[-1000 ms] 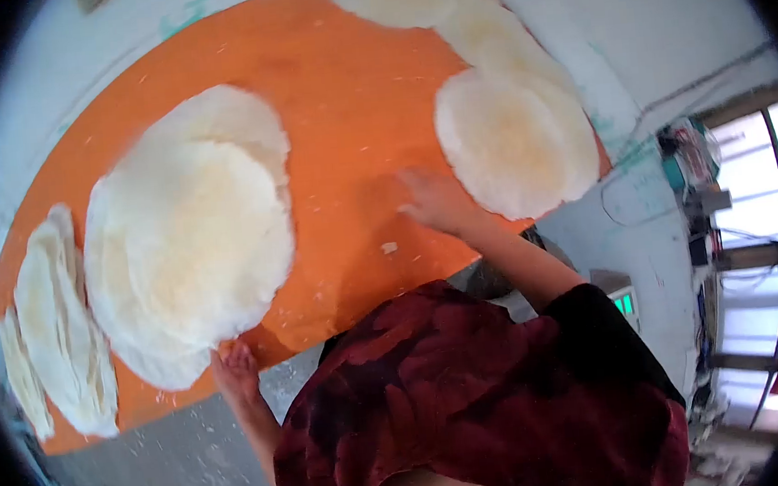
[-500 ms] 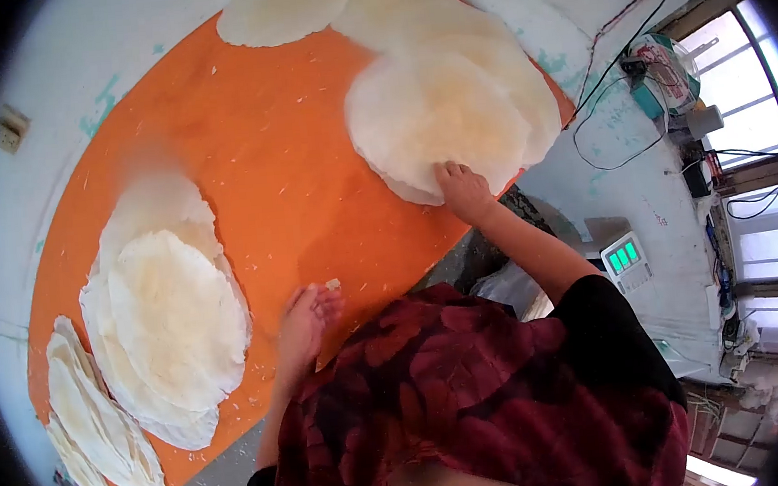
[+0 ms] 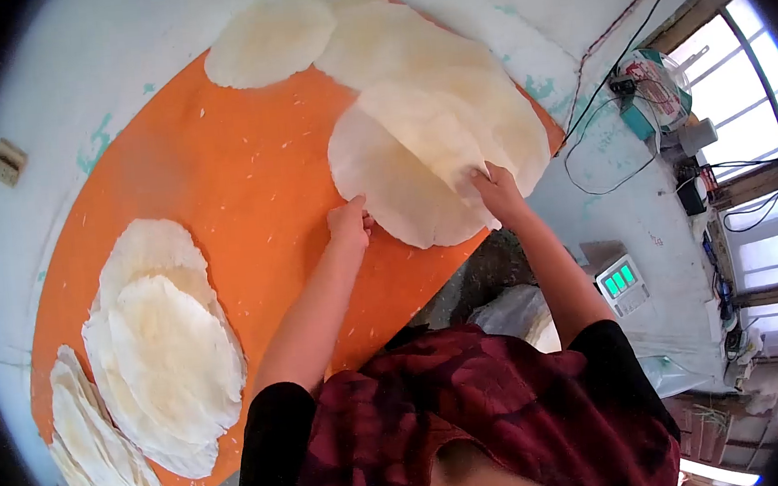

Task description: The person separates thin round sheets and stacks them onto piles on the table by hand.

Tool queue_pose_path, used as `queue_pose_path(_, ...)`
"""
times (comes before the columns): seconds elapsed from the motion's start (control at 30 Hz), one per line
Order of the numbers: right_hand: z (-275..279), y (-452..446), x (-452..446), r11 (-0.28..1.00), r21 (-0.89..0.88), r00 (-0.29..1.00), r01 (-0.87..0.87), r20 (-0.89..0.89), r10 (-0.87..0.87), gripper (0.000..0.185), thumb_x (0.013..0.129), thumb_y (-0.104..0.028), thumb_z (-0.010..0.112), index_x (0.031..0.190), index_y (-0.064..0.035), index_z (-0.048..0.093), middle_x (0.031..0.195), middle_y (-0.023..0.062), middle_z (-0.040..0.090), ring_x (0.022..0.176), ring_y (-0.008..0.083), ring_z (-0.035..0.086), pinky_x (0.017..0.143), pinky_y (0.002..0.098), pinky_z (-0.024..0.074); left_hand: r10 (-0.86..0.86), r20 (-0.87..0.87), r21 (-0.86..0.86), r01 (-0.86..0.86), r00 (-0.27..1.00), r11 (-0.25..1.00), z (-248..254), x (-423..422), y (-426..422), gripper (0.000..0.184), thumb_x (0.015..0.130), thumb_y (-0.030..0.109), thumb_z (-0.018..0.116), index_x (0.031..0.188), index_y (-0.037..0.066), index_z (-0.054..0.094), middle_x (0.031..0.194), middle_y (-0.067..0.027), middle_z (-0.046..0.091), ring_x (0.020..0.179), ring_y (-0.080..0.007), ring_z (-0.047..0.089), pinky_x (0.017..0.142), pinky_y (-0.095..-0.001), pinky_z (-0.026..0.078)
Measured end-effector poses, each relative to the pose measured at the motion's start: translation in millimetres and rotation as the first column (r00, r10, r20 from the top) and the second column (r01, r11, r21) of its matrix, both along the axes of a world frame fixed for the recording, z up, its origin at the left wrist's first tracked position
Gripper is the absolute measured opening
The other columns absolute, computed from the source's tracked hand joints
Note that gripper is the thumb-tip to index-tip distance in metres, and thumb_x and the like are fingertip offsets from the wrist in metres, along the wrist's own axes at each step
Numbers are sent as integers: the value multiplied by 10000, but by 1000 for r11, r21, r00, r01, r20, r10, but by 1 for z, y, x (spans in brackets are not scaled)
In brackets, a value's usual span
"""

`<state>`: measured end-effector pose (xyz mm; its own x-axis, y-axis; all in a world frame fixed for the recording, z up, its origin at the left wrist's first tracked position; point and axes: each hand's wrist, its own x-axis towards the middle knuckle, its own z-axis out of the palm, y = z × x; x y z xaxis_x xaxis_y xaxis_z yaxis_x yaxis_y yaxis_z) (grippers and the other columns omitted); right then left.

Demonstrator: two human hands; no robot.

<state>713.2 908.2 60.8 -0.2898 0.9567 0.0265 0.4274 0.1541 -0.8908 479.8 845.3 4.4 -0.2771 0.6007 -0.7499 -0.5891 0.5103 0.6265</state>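
Large, thin, pale flatbreads [image 3: 477, 90] lie in overlapping layers on the right side of the orange table [image 3: 255, 171]. My right hand [image 3: 498, 192] is closed on the near edge of the top flatbread [image 3: 421, 126], which is creased and partly raised. Under it another flatbread [image 3: 379, 175] shows its left half. At the left rim of that lower sheet, my left hand [image 3: 351, 221] has its fingers closed and seems to pinch the edge; the fingertips are partly hidden.
A flatbread stack [image 3: 165, 352] lies at the table's left, beside folded flatbreads [image 3: 107, 439]. One single flatbread [image 3: 271, 42] rests at the far edge. To the right stand a scale with a green display [image 3: 623, 284] and a plastic bag [image 3: 515, 311]; cables [image 3: 599, 121] hang along the wall.
My left hand has moved from near my body up to the flatbread's left rim. My right hand has drawn the top sheet's near edge up, uncovering the sheet below.
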Motion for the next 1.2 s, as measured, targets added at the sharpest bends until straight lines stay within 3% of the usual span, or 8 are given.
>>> queue_pose_path(0.23, 36, 1, 15, 998, 40, 986, -43, 164, 36, 195, 824, -123, 469, 939, 17, 542, 847, 114, 601, 739, 159, 545, 671, 290, 431, 10, -118, 422, 41, 993, 905, 13, 15, 18, 172, 790, 152, 543, 832, -15, 554, 749, -71, 567, 649, -153, 519, 555, -298, 415)
queue_pose_path(0.3, 14, 25, 27, 998, -49, 946, 39, -319, -52, 182, 792, -88, 511, 941, 7, 553, 922, 120, 596, 775, 150, 554, 709, 280, 445, 31, -106, 522, 29, 994, 852, 36, 7, 3, 179, 802, 154, 546, 870, -11, 563, 789, -70, 580, 651, -146, 534, 582, -294, 436)
queue_pose_path(0.33, 56, 24, 21, 965, 241, 966, -99, 255, 35, 224, 767, -66, 541, 980, 2, 555, 972, 121, 590, 791, 143, 563, 724, 277, 454, 58, -113, 563, 16, 992, 826, 48, -8, -9, 184, 809, 155, 548, 890, -9, 568, 809, -69, 586, 653, -143, 541, 595, -292, 447)
queue_pose_path(0.37, 59, 34, 21, 988, 103, 991, -114, -61, 121, 265, 792, -73, 506, 1046, -6, 540, 962, 96, 591, 783, 133, 558, 691, 265, 453, 70, -188, 540, 44, 980, 840, 62, -25, -23, 190, 809, 160, 549, 897, -7, 570, 812, -63, 587, 666, -139, 545, 607, -286, 450)
queue_pose_path(0.63, 184, 10, -140, 940, 230, 967, -252, 14, 256, 236, 850, -128, 419, 1028, -30, 539, 795, 8, 585, 719, 71, 536, 609, 226, 423, 557, -436, 649, -182, 707, 739, 146, -183, -186, 194, 809, 178, 521, 854, 7, 602, 746, -21, 579, 618, -92, 510, 594, -246, 427)
queue_pose_path(0.8, 201, -4, -255, 565, 706, 902, -428, 298, 312, 217, 806, -99, 435, 993, -42, 528, 845, 116, 579, 747, 256, 550, 669, 314, 431, 902, -128, 698, -609, 412, 377, 108, -260, -361, 147, 813, 126, 506, 873, -6, 526, 821, -115, 540, 760, -235, 564, 638, -365, 496)
queue_pose_path(1.07, 183, -188, -444, 284, 610, 673, -740, 660, 335, 294, 751, -53, 421, 1035, -95, 489, 861, 127, 587, 808, 284, 563, 661, 406, 447, 999, 27, 277, -961, 28, 19, -36, -251, -476, 187, 835, 124, 438, 941, -27, 464, 834, -130, 542, 681, -250, 572, 522, -368, 497)
queue_pose_path(1.2, 59, -253, -500, 60, 437, 385, -898, 711, 589, 261, 788, -93, 373, 1035, -69, 455, 898, 115, 581, 831, 275, 569, 644, 412, 468, 968, -87, 300, -920, 236, 251, -15, -232, -472, 207, 848, 163, 409, 944, -10, 471, 794, -130, 559, 625, -236, 575, 520, -336, 487)
